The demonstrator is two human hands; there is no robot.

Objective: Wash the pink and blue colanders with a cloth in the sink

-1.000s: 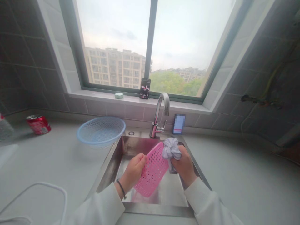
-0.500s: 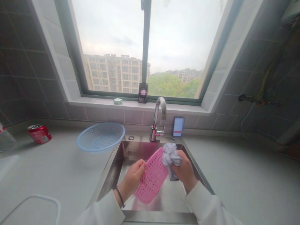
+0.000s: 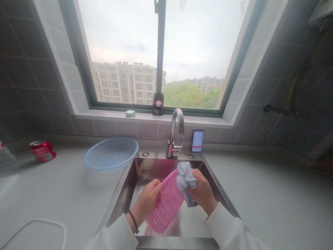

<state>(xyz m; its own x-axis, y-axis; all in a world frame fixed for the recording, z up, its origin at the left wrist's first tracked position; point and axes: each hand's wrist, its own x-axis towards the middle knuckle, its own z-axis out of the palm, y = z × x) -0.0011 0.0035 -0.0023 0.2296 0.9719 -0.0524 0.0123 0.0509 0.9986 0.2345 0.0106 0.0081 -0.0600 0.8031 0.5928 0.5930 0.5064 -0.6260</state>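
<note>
A pink perforated plastic basket is held tilted over the steel sink. My left hand grips its left rim, thumb on top and the other fingers partly hidden. In my right hand a bunched grey-white cloth is pressed against the basket's upper right edge, with a loose end hanging below the fist. The cloth covers that part of the rim. Behind the basket stands the chrome faucet; no water shows under its spout.
Left of the sink sits a blue mesh basket, with a red can further left and part of a clear bottle at the edge. A phone-like object leans on the back wall. Green soap-like block lies on the windowsill.
My right hand and the cloth have shifted slightly left and down along the basket's edge. The basket has dipped a little lower, and my left hand keeps its hold.
</note>
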